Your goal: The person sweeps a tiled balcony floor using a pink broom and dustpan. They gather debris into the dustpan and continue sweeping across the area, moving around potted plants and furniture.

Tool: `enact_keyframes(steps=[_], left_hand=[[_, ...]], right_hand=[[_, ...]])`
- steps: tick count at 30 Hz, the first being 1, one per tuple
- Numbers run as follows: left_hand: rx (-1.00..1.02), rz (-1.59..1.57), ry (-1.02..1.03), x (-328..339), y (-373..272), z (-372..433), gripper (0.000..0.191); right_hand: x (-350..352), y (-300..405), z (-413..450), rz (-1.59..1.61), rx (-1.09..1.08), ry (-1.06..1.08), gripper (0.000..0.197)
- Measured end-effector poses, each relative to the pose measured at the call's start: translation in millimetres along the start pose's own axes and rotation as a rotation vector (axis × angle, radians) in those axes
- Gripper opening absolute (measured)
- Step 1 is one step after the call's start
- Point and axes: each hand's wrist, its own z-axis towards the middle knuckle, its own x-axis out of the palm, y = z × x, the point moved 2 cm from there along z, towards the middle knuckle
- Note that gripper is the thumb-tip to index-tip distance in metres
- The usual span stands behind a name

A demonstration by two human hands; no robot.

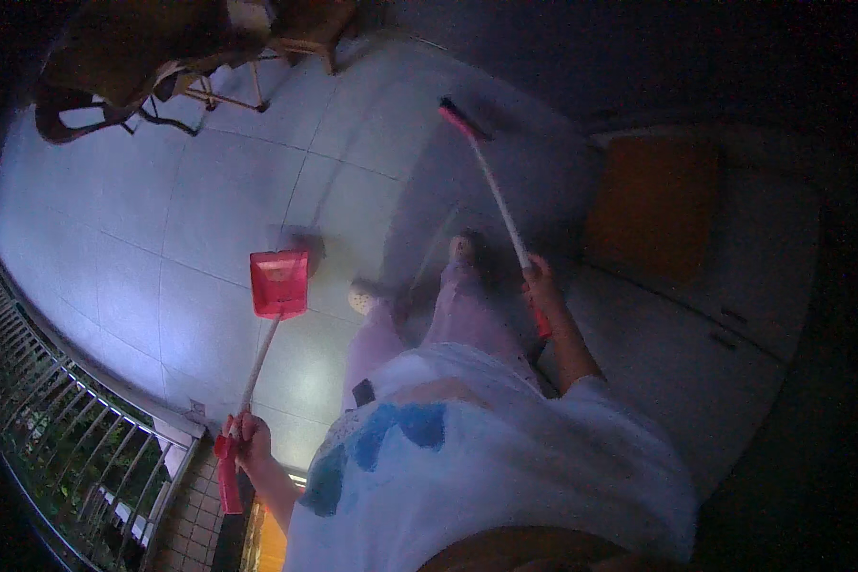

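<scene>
My left hand (252, 437) grips the long handle of a red dustpan (280, 284). Its pan hangs out in front of me to the left, casting a shadow on the tiles beside it. In my right hand (541, 284) is the pale stick of a broom (500, 196) with a red grip end. The broom's pink head with dark bristles (459, 118) points away from me, over a shaded part of the floor. Whether the bristles touch the floor I cannot tell.
Chairs (79, 118) and a wooden stool (314, 43) stand at the far left. A metal railing (107, 422) with plants behind it runs along the lower left. Low cabinets (686, 314) with a brown panel (651, 207) are on the right. Pale tiles (222, 186) cover the floor.
</scene>
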Motion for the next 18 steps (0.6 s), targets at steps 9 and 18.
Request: enact_keyframes(steps=[9,18], left_hand=[[-0.214,0.162,0.209,29,128,-48,0.015],[0.063,0.556,0.231,16,198,-34,0.012]], right_hand=[[-200,-56,226,-0.225,0.104,-0.188,0.023],[-135,-109,62,-0.544,-0.147,-0.029,0.042]])
